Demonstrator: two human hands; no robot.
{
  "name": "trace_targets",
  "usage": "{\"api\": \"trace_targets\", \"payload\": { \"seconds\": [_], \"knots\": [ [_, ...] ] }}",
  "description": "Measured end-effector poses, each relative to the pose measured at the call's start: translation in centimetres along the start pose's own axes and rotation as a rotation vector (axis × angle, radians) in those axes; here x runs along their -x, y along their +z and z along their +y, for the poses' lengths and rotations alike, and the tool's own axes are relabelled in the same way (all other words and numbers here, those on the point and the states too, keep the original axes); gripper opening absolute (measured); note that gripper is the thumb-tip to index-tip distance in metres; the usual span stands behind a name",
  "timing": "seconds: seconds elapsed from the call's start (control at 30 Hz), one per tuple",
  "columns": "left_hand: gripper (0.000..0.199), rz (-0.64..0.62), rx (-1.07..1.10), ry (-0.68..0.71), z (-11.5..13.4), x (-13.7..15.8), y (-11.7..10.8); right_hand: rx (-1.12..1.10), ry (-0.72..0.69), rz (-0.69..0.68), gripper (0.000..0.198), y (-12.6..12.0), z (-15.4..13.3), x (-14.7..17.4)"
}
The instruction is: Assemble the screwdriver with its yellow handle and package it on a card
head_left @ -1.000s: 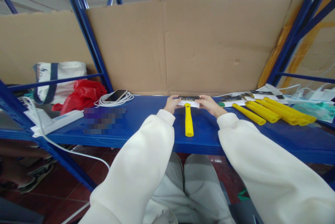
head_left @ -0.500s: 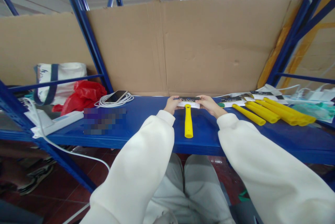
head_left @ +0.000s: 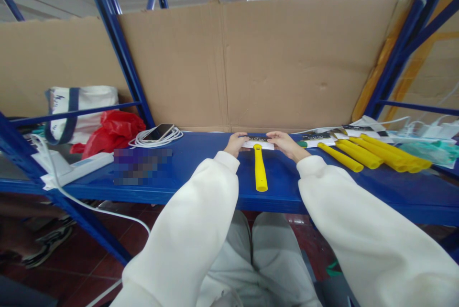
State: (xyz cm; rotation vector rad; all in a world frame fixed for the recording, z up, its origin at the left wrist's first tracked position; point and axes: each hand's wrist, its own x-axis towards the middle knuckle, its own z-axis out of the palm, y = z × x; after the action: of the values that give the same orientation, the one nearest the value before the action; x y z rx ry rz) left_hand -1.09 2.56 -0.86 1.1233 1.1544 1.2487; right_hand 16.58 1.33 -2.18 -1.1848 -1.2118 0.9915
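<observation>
A scraper (head_left: 261,170) with a yellow handle lies in front of me, its handle pointing toward my body. A black and white card sleeve (head_left: 258,145) covers its wide head. My left hand (head_left: 236,143) grips the left end of this head, fingers bent around the edge. At the opposite end, my right hand (head_left: 283,143) is closed on it too, thumb and fingers at the card. To the right lie several more yellow-handled scrapers (head_left: 358,154), side by side, with similar black and white cards at their heads.
All this rests on a blue shelf (head_left: 208,173) backed by a cardboard sheet (head_left: 287,63). On the left are a phone (head_left: 161,131) on a coiled white cable, a red plastic bag (head_left: 118,130), a canvas bag and a white power strip (head_left: 86,168). Blue posts (head_left: 125,58) flank the workplace.
The handle's near end has swung slightly right and toward me. My right fingers have shifted a little on the card; my left hand stays nearly in place.
</observation>
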Motion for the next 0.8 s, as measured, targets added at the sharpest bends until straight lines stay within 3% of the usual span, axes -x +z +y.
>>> {"api": "trace_targets", "payload": {
  "seconds": [0.23,0.43,0.8],
  "knots": [
    [0.021,0.082,0.010,0.036,0.09,0.16,0.19,0.140,-0.028,-0.025,0.018,-0.17,0.24,0.02],
    [0.021,0.207,0.079,0.058,0.18,0.21,0.16,0.283,-0.138,0.101,0.017,-0.05,-0.22,0.26],
    [0.018,0.252,0.124,0.035,0.17,0.07,0.34,0.237,-0.152,-0.096,0.018,0.37,-0.14,0.50]
  ]
}}
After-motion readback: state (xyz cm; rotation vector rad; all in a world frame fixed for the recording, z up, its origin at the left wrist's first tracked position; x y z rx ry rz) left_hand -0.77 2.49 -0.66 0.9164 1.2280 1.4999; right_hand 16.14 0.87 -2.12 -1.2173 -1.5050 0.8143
